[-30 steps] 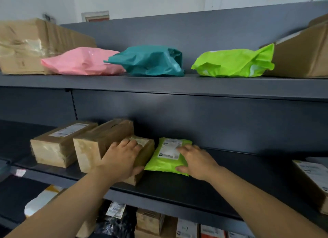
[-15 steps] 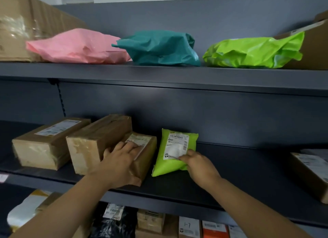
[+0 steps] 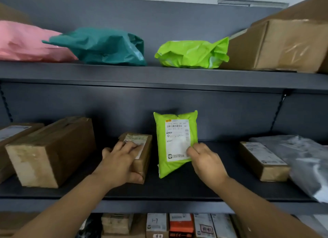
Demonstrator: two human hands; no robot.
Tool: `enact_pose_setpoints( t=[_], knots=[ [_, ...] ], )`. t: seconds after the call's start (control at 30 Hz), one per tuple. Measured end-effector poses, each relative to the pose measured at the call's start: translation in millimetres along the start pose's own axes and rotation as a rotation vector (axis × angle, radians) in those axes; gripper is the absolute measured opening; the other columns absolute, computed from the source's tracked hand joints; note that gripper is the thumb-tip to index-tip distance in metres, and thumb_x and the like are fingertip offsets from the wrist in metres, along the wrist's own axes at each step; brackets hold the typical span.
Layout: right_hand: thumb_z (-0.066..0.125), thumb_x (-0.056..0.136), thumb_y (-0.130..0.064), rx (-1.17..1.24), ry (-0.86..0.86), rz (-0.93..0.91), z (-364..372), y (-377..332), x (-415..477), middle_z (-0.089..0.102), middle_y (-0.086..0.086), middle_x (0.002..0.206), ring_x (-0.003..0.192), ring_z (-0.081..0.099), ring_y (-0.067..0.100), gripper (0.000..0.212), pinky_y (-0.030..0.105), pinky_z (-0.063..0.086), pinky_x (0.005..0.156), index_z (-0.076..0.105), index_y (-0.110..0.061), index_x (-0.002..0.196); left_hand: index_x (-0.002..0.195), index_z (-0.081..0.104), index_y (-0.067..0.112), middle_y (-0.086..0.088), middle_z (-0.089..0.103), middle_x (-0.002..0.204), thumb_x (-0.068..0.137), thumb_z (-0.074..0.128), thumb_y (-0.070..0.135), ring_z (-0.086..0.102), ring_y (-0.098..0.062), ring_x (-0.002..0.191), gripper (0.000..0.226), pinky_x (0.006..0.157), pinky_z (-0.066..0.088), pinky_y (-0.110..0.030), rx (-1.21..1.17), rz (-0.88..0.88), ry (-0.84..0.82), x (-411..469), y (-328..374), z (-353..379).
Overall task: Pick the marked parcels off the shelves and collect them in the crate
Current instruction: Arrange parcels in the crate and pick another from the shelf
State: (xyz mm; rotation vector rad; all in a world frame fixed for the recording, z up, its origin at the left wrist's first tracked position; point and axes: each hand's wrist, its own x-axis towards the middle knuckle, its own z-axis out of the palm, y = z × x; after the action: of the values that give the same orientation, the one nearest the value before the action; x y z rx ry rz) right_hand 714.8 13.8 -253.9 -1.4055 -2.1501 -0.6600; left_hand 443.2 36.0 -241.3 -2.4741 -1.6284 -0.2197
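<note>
Head view: the right hand (image 3: 205, 159) pinches the parcel (image 3: 175, 142) at its lower right edge, fingers (image 3: 192, 151) curled onto the label side. The parcel stands on end on the shelf (image 3: 177, 190), rising up and to the left of those fingers, with its long axis near upright, its label toward the camera and one bottom corner touching the shelf. The left hand (image 3: 120, 163) lies over the box (image 3: 146, 159) just left of the parcel, fingers flat on top, thumb hooked on the near face, clasping it. The right hand is the one on the parcel, so the lift looks like a pull toward the person; the crate is not in view
</note>
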Motion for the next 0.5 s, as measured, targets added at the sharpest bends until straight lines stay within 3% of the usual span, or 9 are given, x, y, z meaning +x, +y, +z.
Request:
enact_pose_setpoints(
  t=[0.13,0.3,0.4,0.5],
  knots=[
    [0.080,0.035,0.006,-0.033,0.085,0.014,-3.5,11.6,-8.1,0.055,0.002,0.071,0.065,0.056,0.022,0.066,0.023,0.036,0.035,0.041,-0.018,0.082,0.149,0.005,0.034,0.014,0.021,0.142,0.070,0.056,0.073,0.017,-0.013,0.129,0.102,0.097,0.028,-0.043,0.010,-0.006,0.018,6.4,14.9,0.7],
    [0.078,0.042,0.009,-0.005,-0.023,0.072,2.5,21.4,-20.7,0.057,0.003,0.076,0.067,0.060,0.025,0.045,0.026,0.042,0.037,0.059,-0.012,0.077,0.150,0.009,0.030,0.012,0.017,0.151,0.079,0.056,0.062,0.015,-0.011,0.137,0.090,0.103,0.024,-0.043,0.011,-0.002,0.042,7.7,26.2,2.3],
    [0.060,0.073,0.008,0.043,-0.275,0.196,4.0,25.8,-23.4,0.052,0.008,0.109,0.103,0.054,0.030,0.043,0.038,0.052,0.067,0.058,-0.012,0.112,0.149,0.012,0.031,0.013,0.017,0.153,0.079,0.058,0.059,0.013,-0.010,0.138,0.088,0.105,0.021,-0.042,-0.021,-0.007,0.037,7.9,26.6,1.7],
    [0.050,0.083,0.001,0.137,-0.457,0.321,-0.6,27.6,-21.5,0.039,0.006,0.129,0.121,0.041,0.027,0.055,0.038,0.047,0.093,0.047,-0.018,0.134,0.149,0.014,0.032,0.014,0.018,0.153,0.078,0.060,0.058,0.014,-0.010,0.138,0.088,0.105,0.022,-0.043,-0.037,-0.011,0.037,8.9,26.7,0.8]
  ],
)
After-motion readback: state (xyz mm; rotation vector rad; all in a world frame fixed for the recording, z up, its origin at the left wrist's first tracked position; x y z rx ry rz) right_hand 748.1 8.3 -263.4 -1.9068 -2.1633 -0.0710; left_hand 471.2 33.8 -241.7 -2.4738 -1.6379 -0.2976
